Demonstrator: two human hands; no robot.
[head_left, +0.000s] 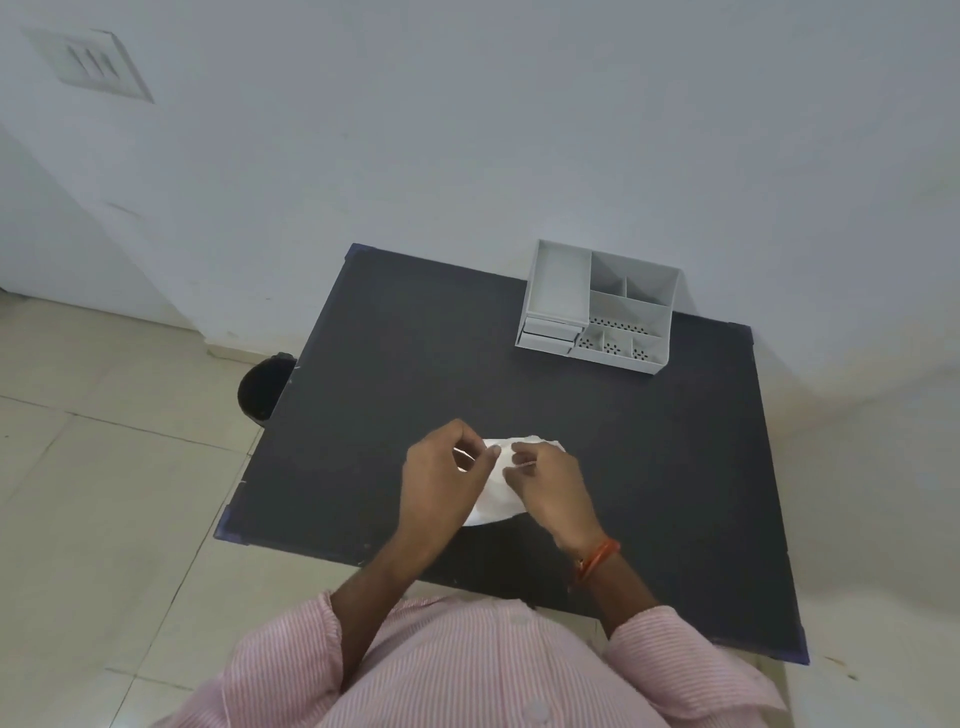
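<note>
A small white crumpled sheet, paper or cloth (494, 496), lies on the dark table (389, 364) near its front middle. My left hand (444, 475) pinches the sheet's left part with curled fingers. My right hand (545, 480) pinches its upper right part, fingers curled over it. Both hands cover much of the sheet. An orange band is on my right wrist.
A grey desk organiser (597, 306) with several compartments and small drawers stands at the table's back right, against the wall. A dark bin (262, 389) sits on the tiled floor by the table's left edge.
</note>
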